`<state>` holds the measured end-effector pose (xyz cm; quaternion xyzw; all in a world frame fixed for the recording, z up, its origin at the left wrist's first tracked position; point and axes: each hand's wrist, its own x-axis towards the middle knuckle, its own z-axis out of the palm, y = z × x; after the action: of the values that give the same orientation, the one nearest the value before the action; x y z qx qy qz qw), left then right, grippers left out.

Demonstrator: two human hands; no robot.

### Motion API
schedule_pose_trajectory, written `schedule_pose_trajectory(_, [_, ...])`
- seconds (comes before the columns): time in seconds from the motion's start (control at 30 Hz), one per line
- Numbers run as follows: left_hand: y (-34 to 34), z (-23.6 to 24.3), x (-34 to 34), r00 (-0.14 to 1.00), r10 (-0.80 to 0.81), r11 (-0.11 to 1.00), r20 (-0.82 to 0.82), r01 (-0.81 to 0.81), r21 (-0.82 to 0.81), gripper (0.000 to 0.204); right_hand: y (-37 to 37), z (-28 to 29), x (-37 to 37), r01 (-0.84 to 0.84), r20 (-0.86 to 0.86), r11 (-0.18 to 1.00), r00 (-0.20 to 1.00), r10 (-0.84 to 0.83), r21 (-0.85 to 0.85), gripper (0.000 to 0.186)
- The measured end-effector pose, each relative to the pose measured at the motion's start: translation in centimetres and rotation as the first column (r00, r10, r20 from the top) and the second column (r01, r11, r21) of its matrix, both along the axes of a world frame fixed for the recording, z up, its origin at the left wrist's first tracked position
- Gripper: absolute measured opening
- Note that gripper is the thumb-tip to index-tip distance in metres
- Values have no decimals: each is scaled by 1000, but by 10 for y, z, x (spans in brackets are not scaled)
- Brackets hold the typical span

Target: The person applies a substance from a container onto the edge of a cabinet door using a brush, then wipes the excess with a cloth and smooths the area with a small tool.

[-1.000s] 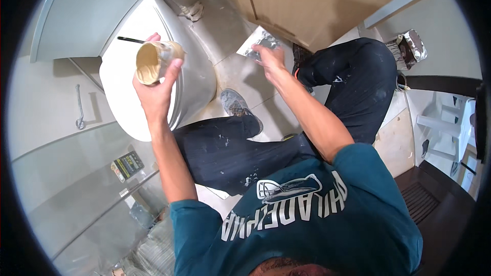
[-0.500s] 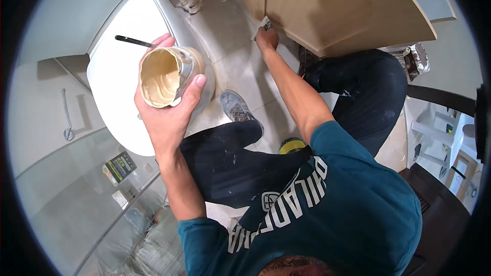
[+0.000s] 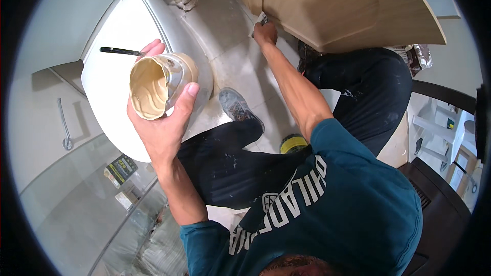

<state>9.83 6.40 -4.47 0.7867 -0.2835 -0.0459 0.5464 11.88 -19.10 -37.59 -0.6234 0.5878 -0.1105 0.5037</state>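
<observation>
My left hand (image 3: pixel 162 132) is wrapped round a cut-open plastic tub (image 3: pixel 176 79), held tilted over the white toilet lid (image 3: pixel 123 23). Beige paste (image 3: pixel 148 89) coats its inside. A thin black handle (image 3: pixel 120 51) sticks out past the fingertips of the same hand; its other end is hidden. Farther off, my right hand (image 3: pixel 265 33) is closed at the lower edge of the wooden cabinet (image 3: pixel 327 7), by the gap between its panels. A small pale, dark-marked piece (image 3: pixel 261 19) shows at those fingers, too little of it to name.
A glass panel (image 3: pixel 71 194) stands at the lower left, with a dark box (image 3: pixel 121 169) behind it. On the tiled floor (image 3: pixel 225 41) are my shoe (image 3: pixel 236 106) and a container with a yellow band (image 3: pixel 293 144). A foil-like package (image 3: pixel 420 57) lies right of my knee.
The tub and my left hand have shifted slightly left and toward me in the picture. My right hand remains at the cabinet's lower edge, with the view moved a little.
</observation>
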Motion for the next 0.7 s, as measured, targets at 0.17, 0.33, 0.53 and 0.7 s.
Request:
schedule_pose_trajectory(0.17, [-2,-1,1,1000,9,1000,-22,-9,4,68,-10,-6,-2,-40,-8,996,999,41,80,38])
schedule_pose_trajectory(0.33, [-3,-2,1,1000,15,1000,-21,-15,17,70,-16,-16,1,-51,-29,993,998,54,108,38])
schedule_pose_trajectory(0.53, [-3,-2,2,999,18,1000,-45,-17,8,70,-17,-20,1,-25,-20,995,999,27,94,36])
schedule_pose_trajectory(0.7, [-3,-3,3,1000,21,1000,-22,-21,11,69,-18,-22,1,-61,50,993,997,56,106,36])
